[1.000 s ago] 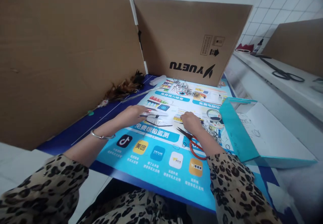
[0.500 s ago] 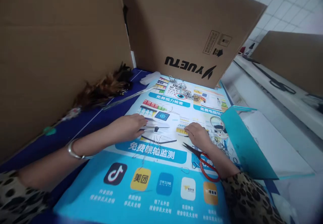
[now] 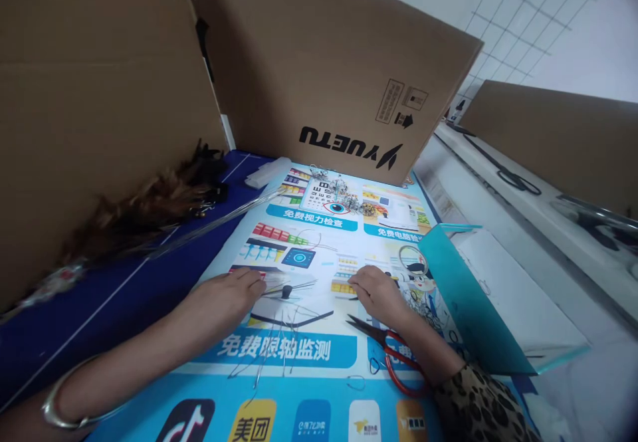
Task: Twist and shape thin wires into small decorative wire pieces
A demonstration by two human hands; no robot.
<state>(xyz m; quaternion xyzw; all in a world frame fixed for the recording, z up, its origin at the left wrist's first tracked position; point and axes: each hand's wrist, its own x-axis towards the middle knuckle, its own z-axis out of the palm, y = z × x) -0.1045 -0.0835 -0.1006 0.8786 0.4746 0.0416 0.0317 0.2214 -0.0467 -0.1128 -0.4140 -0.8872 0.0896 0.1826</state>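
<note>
My left hand (image 3: pixel 226 298) lies knuckles-up on a blue printed poster (image 3: pixel 299 349), fingers curled at one end of a bundle of thin metal wires (image 3: pixel 289 290). My right hand (image 3: pixel 379 290) rests across from it, fingers bent down on the poster near the wires' other end. More loose thin wires (image 3: pixel 272 355) lie just below the hands. Red-handled scissors (image 3: pixel 393 352) lie under my right wrist, blades pointing left.
Cardboard panels (image 3: pixel 323 76) wall off the left and back. Dark brown feathers (image 3: pixel 149 203) lie on the blue table at left. A pile of small metal pieces (image 3: pixel 343 196) sits at the poster's far end. A teal folder (image 3: pixel 463 296) stands at right. Black scissors (image 3: pixel 516 179) lie on the neighbouring counter.
The view has tilted and moved closer, so the hands appear lower in frame. Both hands stay on the poster at the wires, with little visible movement.
</note>
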